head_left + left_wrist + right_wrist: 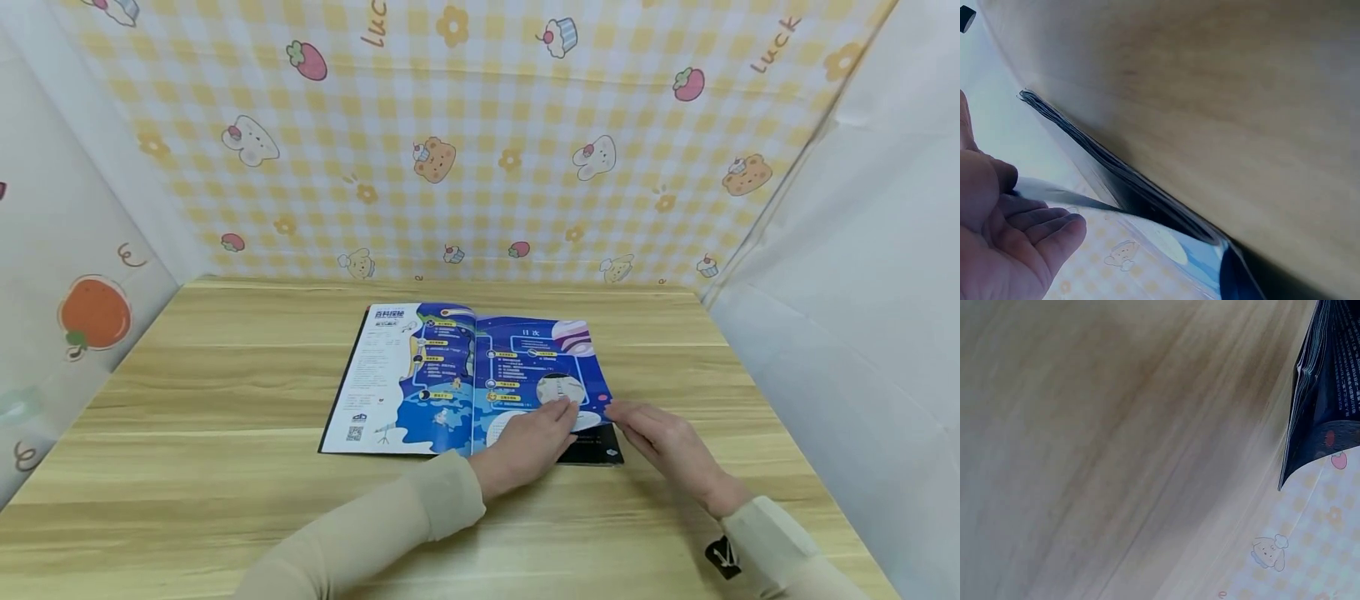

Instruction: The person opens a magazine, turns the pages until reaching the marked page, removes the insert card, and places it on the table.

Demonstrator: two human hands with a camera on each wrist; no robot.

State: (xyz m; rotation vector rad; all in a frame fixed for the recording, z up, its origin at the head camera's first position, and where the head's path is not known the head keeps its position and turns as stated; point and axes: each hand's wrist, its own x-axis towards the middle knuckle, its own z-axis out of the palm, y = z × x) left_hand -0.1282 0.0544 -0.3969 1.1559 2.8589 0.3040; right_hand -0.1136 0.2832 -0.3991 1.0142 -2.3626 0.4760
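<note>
An open magazine [450, 375] lies on the table with a blue contents spread showing. Its right-hand page [536, 354] is raised at the lower edge, baring a black page [592, 446] below. My left hand [528, 442] holds this raised page near its lower edge, fingers over it. In the left wrist view, the page edge [1079, 199] runs in between thumb and fingers of the left hand [1004, 237]. At the page's lower right corner are the fingertips of my right hand [667, 442], thumb hidden. The right wrist view shows only the magazine corner [1310, 394], without the hand.
The wood-grain table [225, 375] runs back to a yellow checked cloth wall [487, 192]. White side walls [885, 275] flank it. A small black mark [723, 557] shows beside the right sleeve. Light sleeves [382, 525] cover both forearms.
</note>
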